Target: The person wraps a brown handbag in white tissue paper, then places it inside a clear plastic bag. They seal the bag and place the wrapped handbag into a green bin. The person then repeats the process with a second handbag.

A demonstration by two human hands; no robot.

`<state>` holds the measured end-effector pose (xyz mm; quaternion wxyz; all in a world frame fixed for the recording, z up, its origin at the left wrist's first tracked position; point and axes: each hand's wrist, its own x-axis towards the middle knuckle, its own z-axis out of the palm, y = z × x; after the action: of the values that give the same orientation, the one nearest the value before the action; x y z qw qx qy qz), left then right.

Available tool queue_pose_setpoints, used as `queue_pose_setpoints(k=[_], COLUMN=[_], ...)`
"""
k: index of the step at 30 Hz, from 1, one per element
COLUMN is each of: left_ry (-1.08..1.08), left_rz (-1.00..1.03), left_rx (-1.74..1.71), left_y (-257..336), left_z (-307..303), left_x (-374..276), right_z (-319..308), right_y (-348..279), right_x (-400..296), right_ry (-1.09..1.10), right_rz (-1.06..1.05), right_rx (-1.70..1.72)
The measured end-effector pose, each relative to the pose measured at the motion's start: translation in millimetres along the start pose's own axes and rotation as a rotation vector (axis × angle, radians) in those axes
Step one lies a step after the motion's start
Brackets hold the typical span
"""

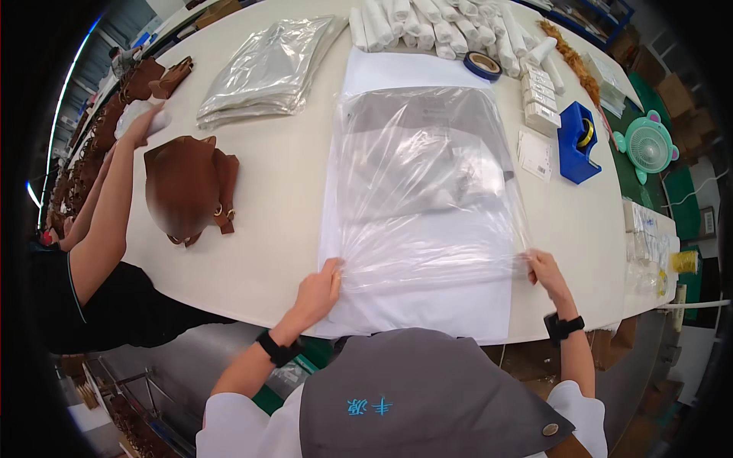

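A clear plastic bag (424, 246) lies spread before me, with something grey, seemingly a flat packed item, under or inside its upper part. My left hand (320, 289) pinches the bag's near left corner. At the near right corner, my right hand (543, 272) grips the same plastic. Beneath the bag is a white sheet (418, 315) that reaches the table's near edge. Just beyond its far end sit a roll of dark blue tape (483, 66) and many white wrapped rolls (435, 23).
A brown leather bag (182, 189) lies left, near a co-worker's arm (109, 212). Stacked clear plastic bags (269, 68) lie at the back left. On the right are a blue tape dispenser (579, 143), white cards (535, 154), small white packs (540, 100) and a green fan (648, 146).
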<state>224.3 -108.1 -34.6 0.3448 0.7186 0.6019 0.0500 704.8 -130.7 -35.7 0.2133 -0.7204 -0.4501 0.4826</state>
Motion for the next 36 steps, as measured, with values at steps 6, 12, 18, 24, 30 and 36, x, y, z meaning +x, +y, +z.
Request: queue_pose_setpoints(k=[6,12,18,24,30,36], left_ry=[0.39,-0.036,0.491,0.397,0.375,-0.23], left_rz=[0.359,0.384,0.829,1.011,0.982,0.973], left_rx=[0.375,0.297,-0.144,0.019,0.152,-0.186], left_y=[43,81,119,101,98,117], left_z=[-6,-13,-45,-36,-33,6], left_x=[3,73,62,55,49,21], right_z=[20,94,162,141,101,116], right_y=[1,-105,-110,-108,-97,-98], right_x=[-21,-49,-6,93,127,115], right_ry=[0.644,0.326,0.209,0.683,0.825,0.784], right_rz=[-0.33,-0.879,-1.03,-0.779,-0.577,-0.845], right_rx=[-0.413,-0.221,-0.431,-0.626,-0.78,-0.627])
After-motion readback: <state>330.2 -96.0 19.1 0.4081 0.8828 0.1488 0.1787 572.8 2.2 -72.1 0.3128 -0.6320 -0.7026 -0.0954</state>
